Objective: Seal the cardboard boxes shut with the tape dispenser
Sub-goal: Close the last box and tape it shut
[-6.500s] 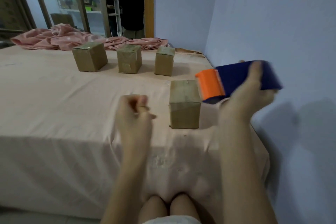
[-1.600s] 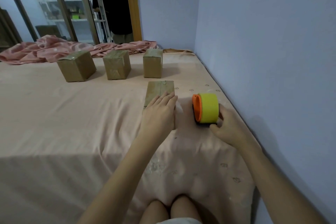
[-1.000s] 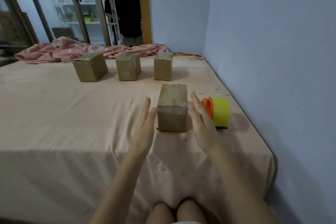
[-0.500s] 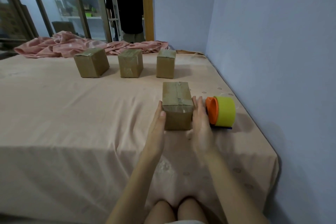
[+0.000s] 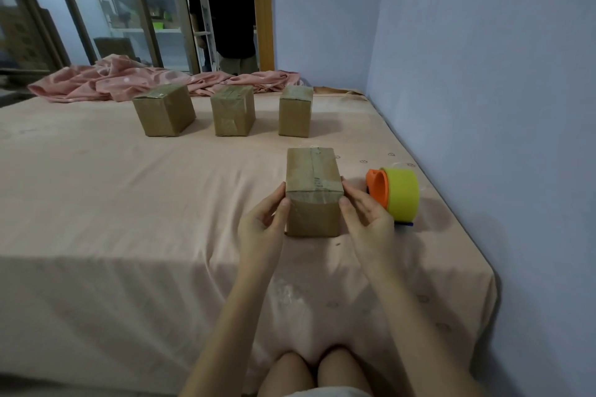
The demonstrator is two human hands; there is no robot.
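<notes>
A small cardboard box (image 5: 312,171) with clear tape along its top stands on the bed (image 5: 129,190) in front of me. My left hand (image 5: 263,229) grips its left side, thumb on the front face. My right hand (image 5: 366,219) grips its right side the same way. The tape dispenser (image 5: 395,193), orange and yellow-green with a blue base, lies on the sheet just right of the box, held by neither hand. Three more taped boxes stand in a row farther back: left (image 5: 164,109), middle (image 5: 233,110), right (image 5: 295,111).
A crumpled pink blanket (image 5: 129,80) lies along the far edge of the bed. The blue wall (image 5: 483,74) runs close along the right side. Two people (image 5: 230,10) stand in the doorway beyond. My knees (image 5: 316,371) are at the near edge.
Both hands have gone from lying flat beside the box to gripping its sides with thumbs on the front. Earlier my right hand set the tape dispenser down on the sheet.
</notes>
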